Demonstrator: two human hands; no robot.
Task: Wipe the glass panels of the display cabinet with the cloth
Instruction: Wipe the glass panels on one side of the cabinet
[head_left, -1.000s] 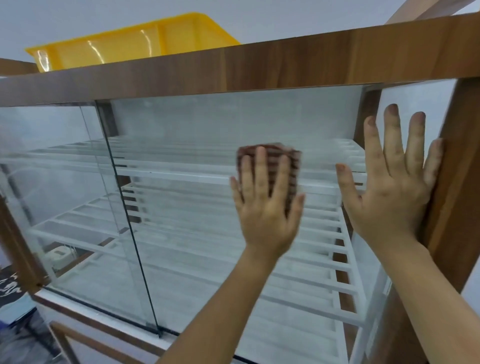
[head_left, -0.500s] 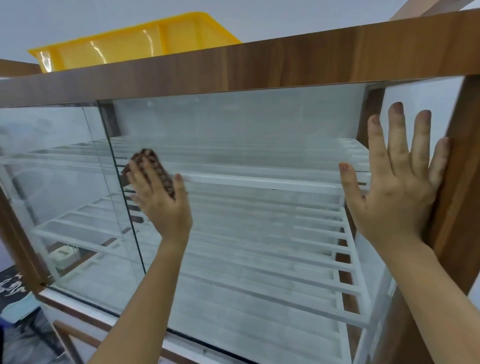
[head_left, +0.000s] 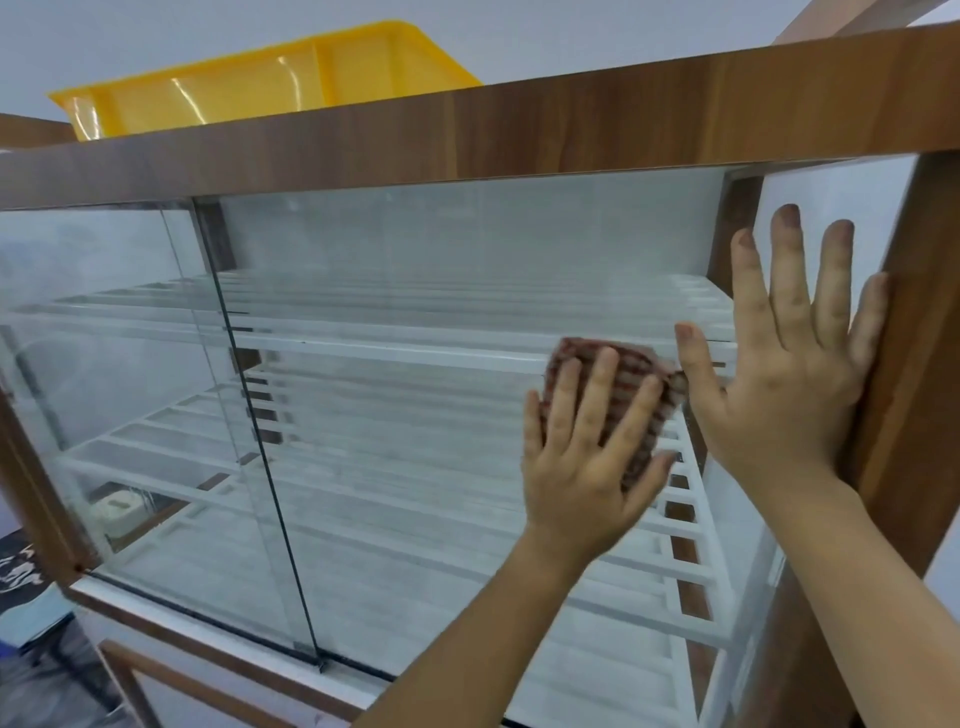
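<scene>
The display cabinet has a dark wood frame (head_left: 571, 124) and two sliding glass panels. My left hand (head_left: 587, 467) presses a brown checked cloth (head_left: 631, 379) flat against the right glass panel (head_left: 415, 415), fingers straight and spread. The cloth sits near the panel's right end, beside my right hand's thumb. My right hand (head_left: 795, 353) lies flat and spread on the glass at the right edge, its little finger against the wooden side post (head_left: 914, 364). The left glass panel (head_left: 104, 364) overlaps the right one behind a dark vertical edge.
A yellow plastic tub (head_left: 260, 88) stands on the cabinet's top. White slatted shelves (head_left: 415, 353) run inside behind the glass. A small white object (head_left: 117, 512) lies on the lower left shelf. Dark clutter shows on the floor at lower left.
My left hand swept the cloth left across the right panel, then back right, stopping beside my right hand. My right hand stayed pressed at the right edge.
</scene>
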